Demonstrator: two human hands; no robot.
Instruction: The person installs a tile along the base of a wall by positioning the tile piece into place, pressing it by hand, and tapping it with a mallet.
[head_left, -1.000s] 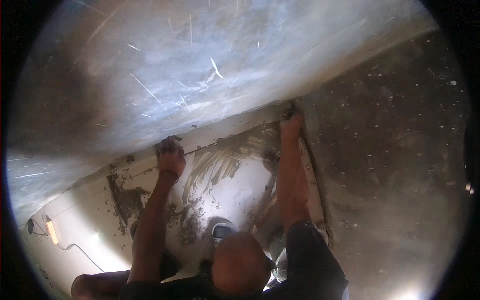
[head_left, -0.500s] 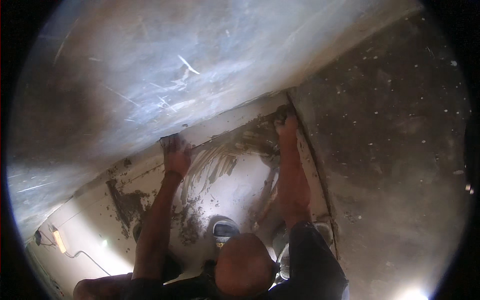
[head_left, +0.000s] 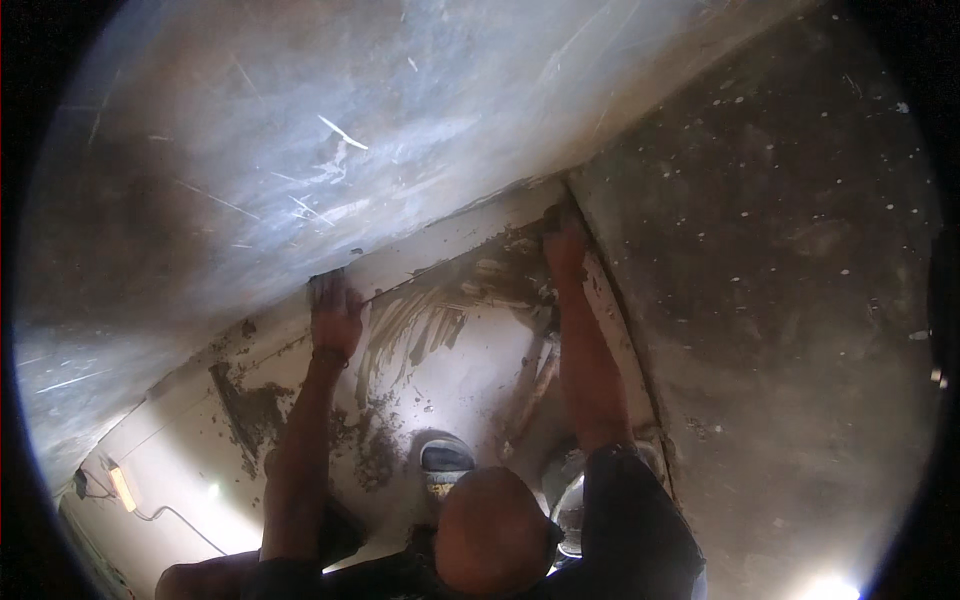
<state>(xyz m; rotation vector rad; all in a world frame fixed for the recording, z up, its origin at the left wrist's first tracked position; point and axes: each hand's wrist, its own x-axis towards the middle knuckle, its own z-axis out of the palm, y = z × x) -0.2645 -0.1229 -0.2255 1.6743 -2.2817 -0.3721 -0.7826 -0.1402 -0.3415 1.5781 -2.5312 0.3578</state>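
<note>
Edges: my left hand (head_left: 335, 312) lies on the seam where the grey scratched wall (head_left: 300, 130) meets the pale floor (head_left: 470, 370). My right hand (head_left: 563, 243) sits in the corner where that seam runs into the dark speckled wall (head_left: 780, 300).

Open room: the pale floor between my two forearms is bare except for mortar smears (head_left: 415, 330); a dark patch (head_left: 250, 410) lies left of my left arm.

Count: two hands, two walls, one shoe (head_left: 445, 457) below the smears, one lamp (head_left: 122, 487) with a cable (head_left: 170, 515) at lower left, one rounded vessel (head_left: 570, 500) by my right elbow, perhaps a bucket; the view is too dim to say.

Fingers: left fingers (head_left: 325, 285) spread flat, pressing the seam, holding nothing I can see. Right fingers are curled into the corner; whether they grip a tool I cannot tell.

The seam: a pale strip along the wall foot, streaked with grey-brown mortar, thickest near my right hand.
</note>
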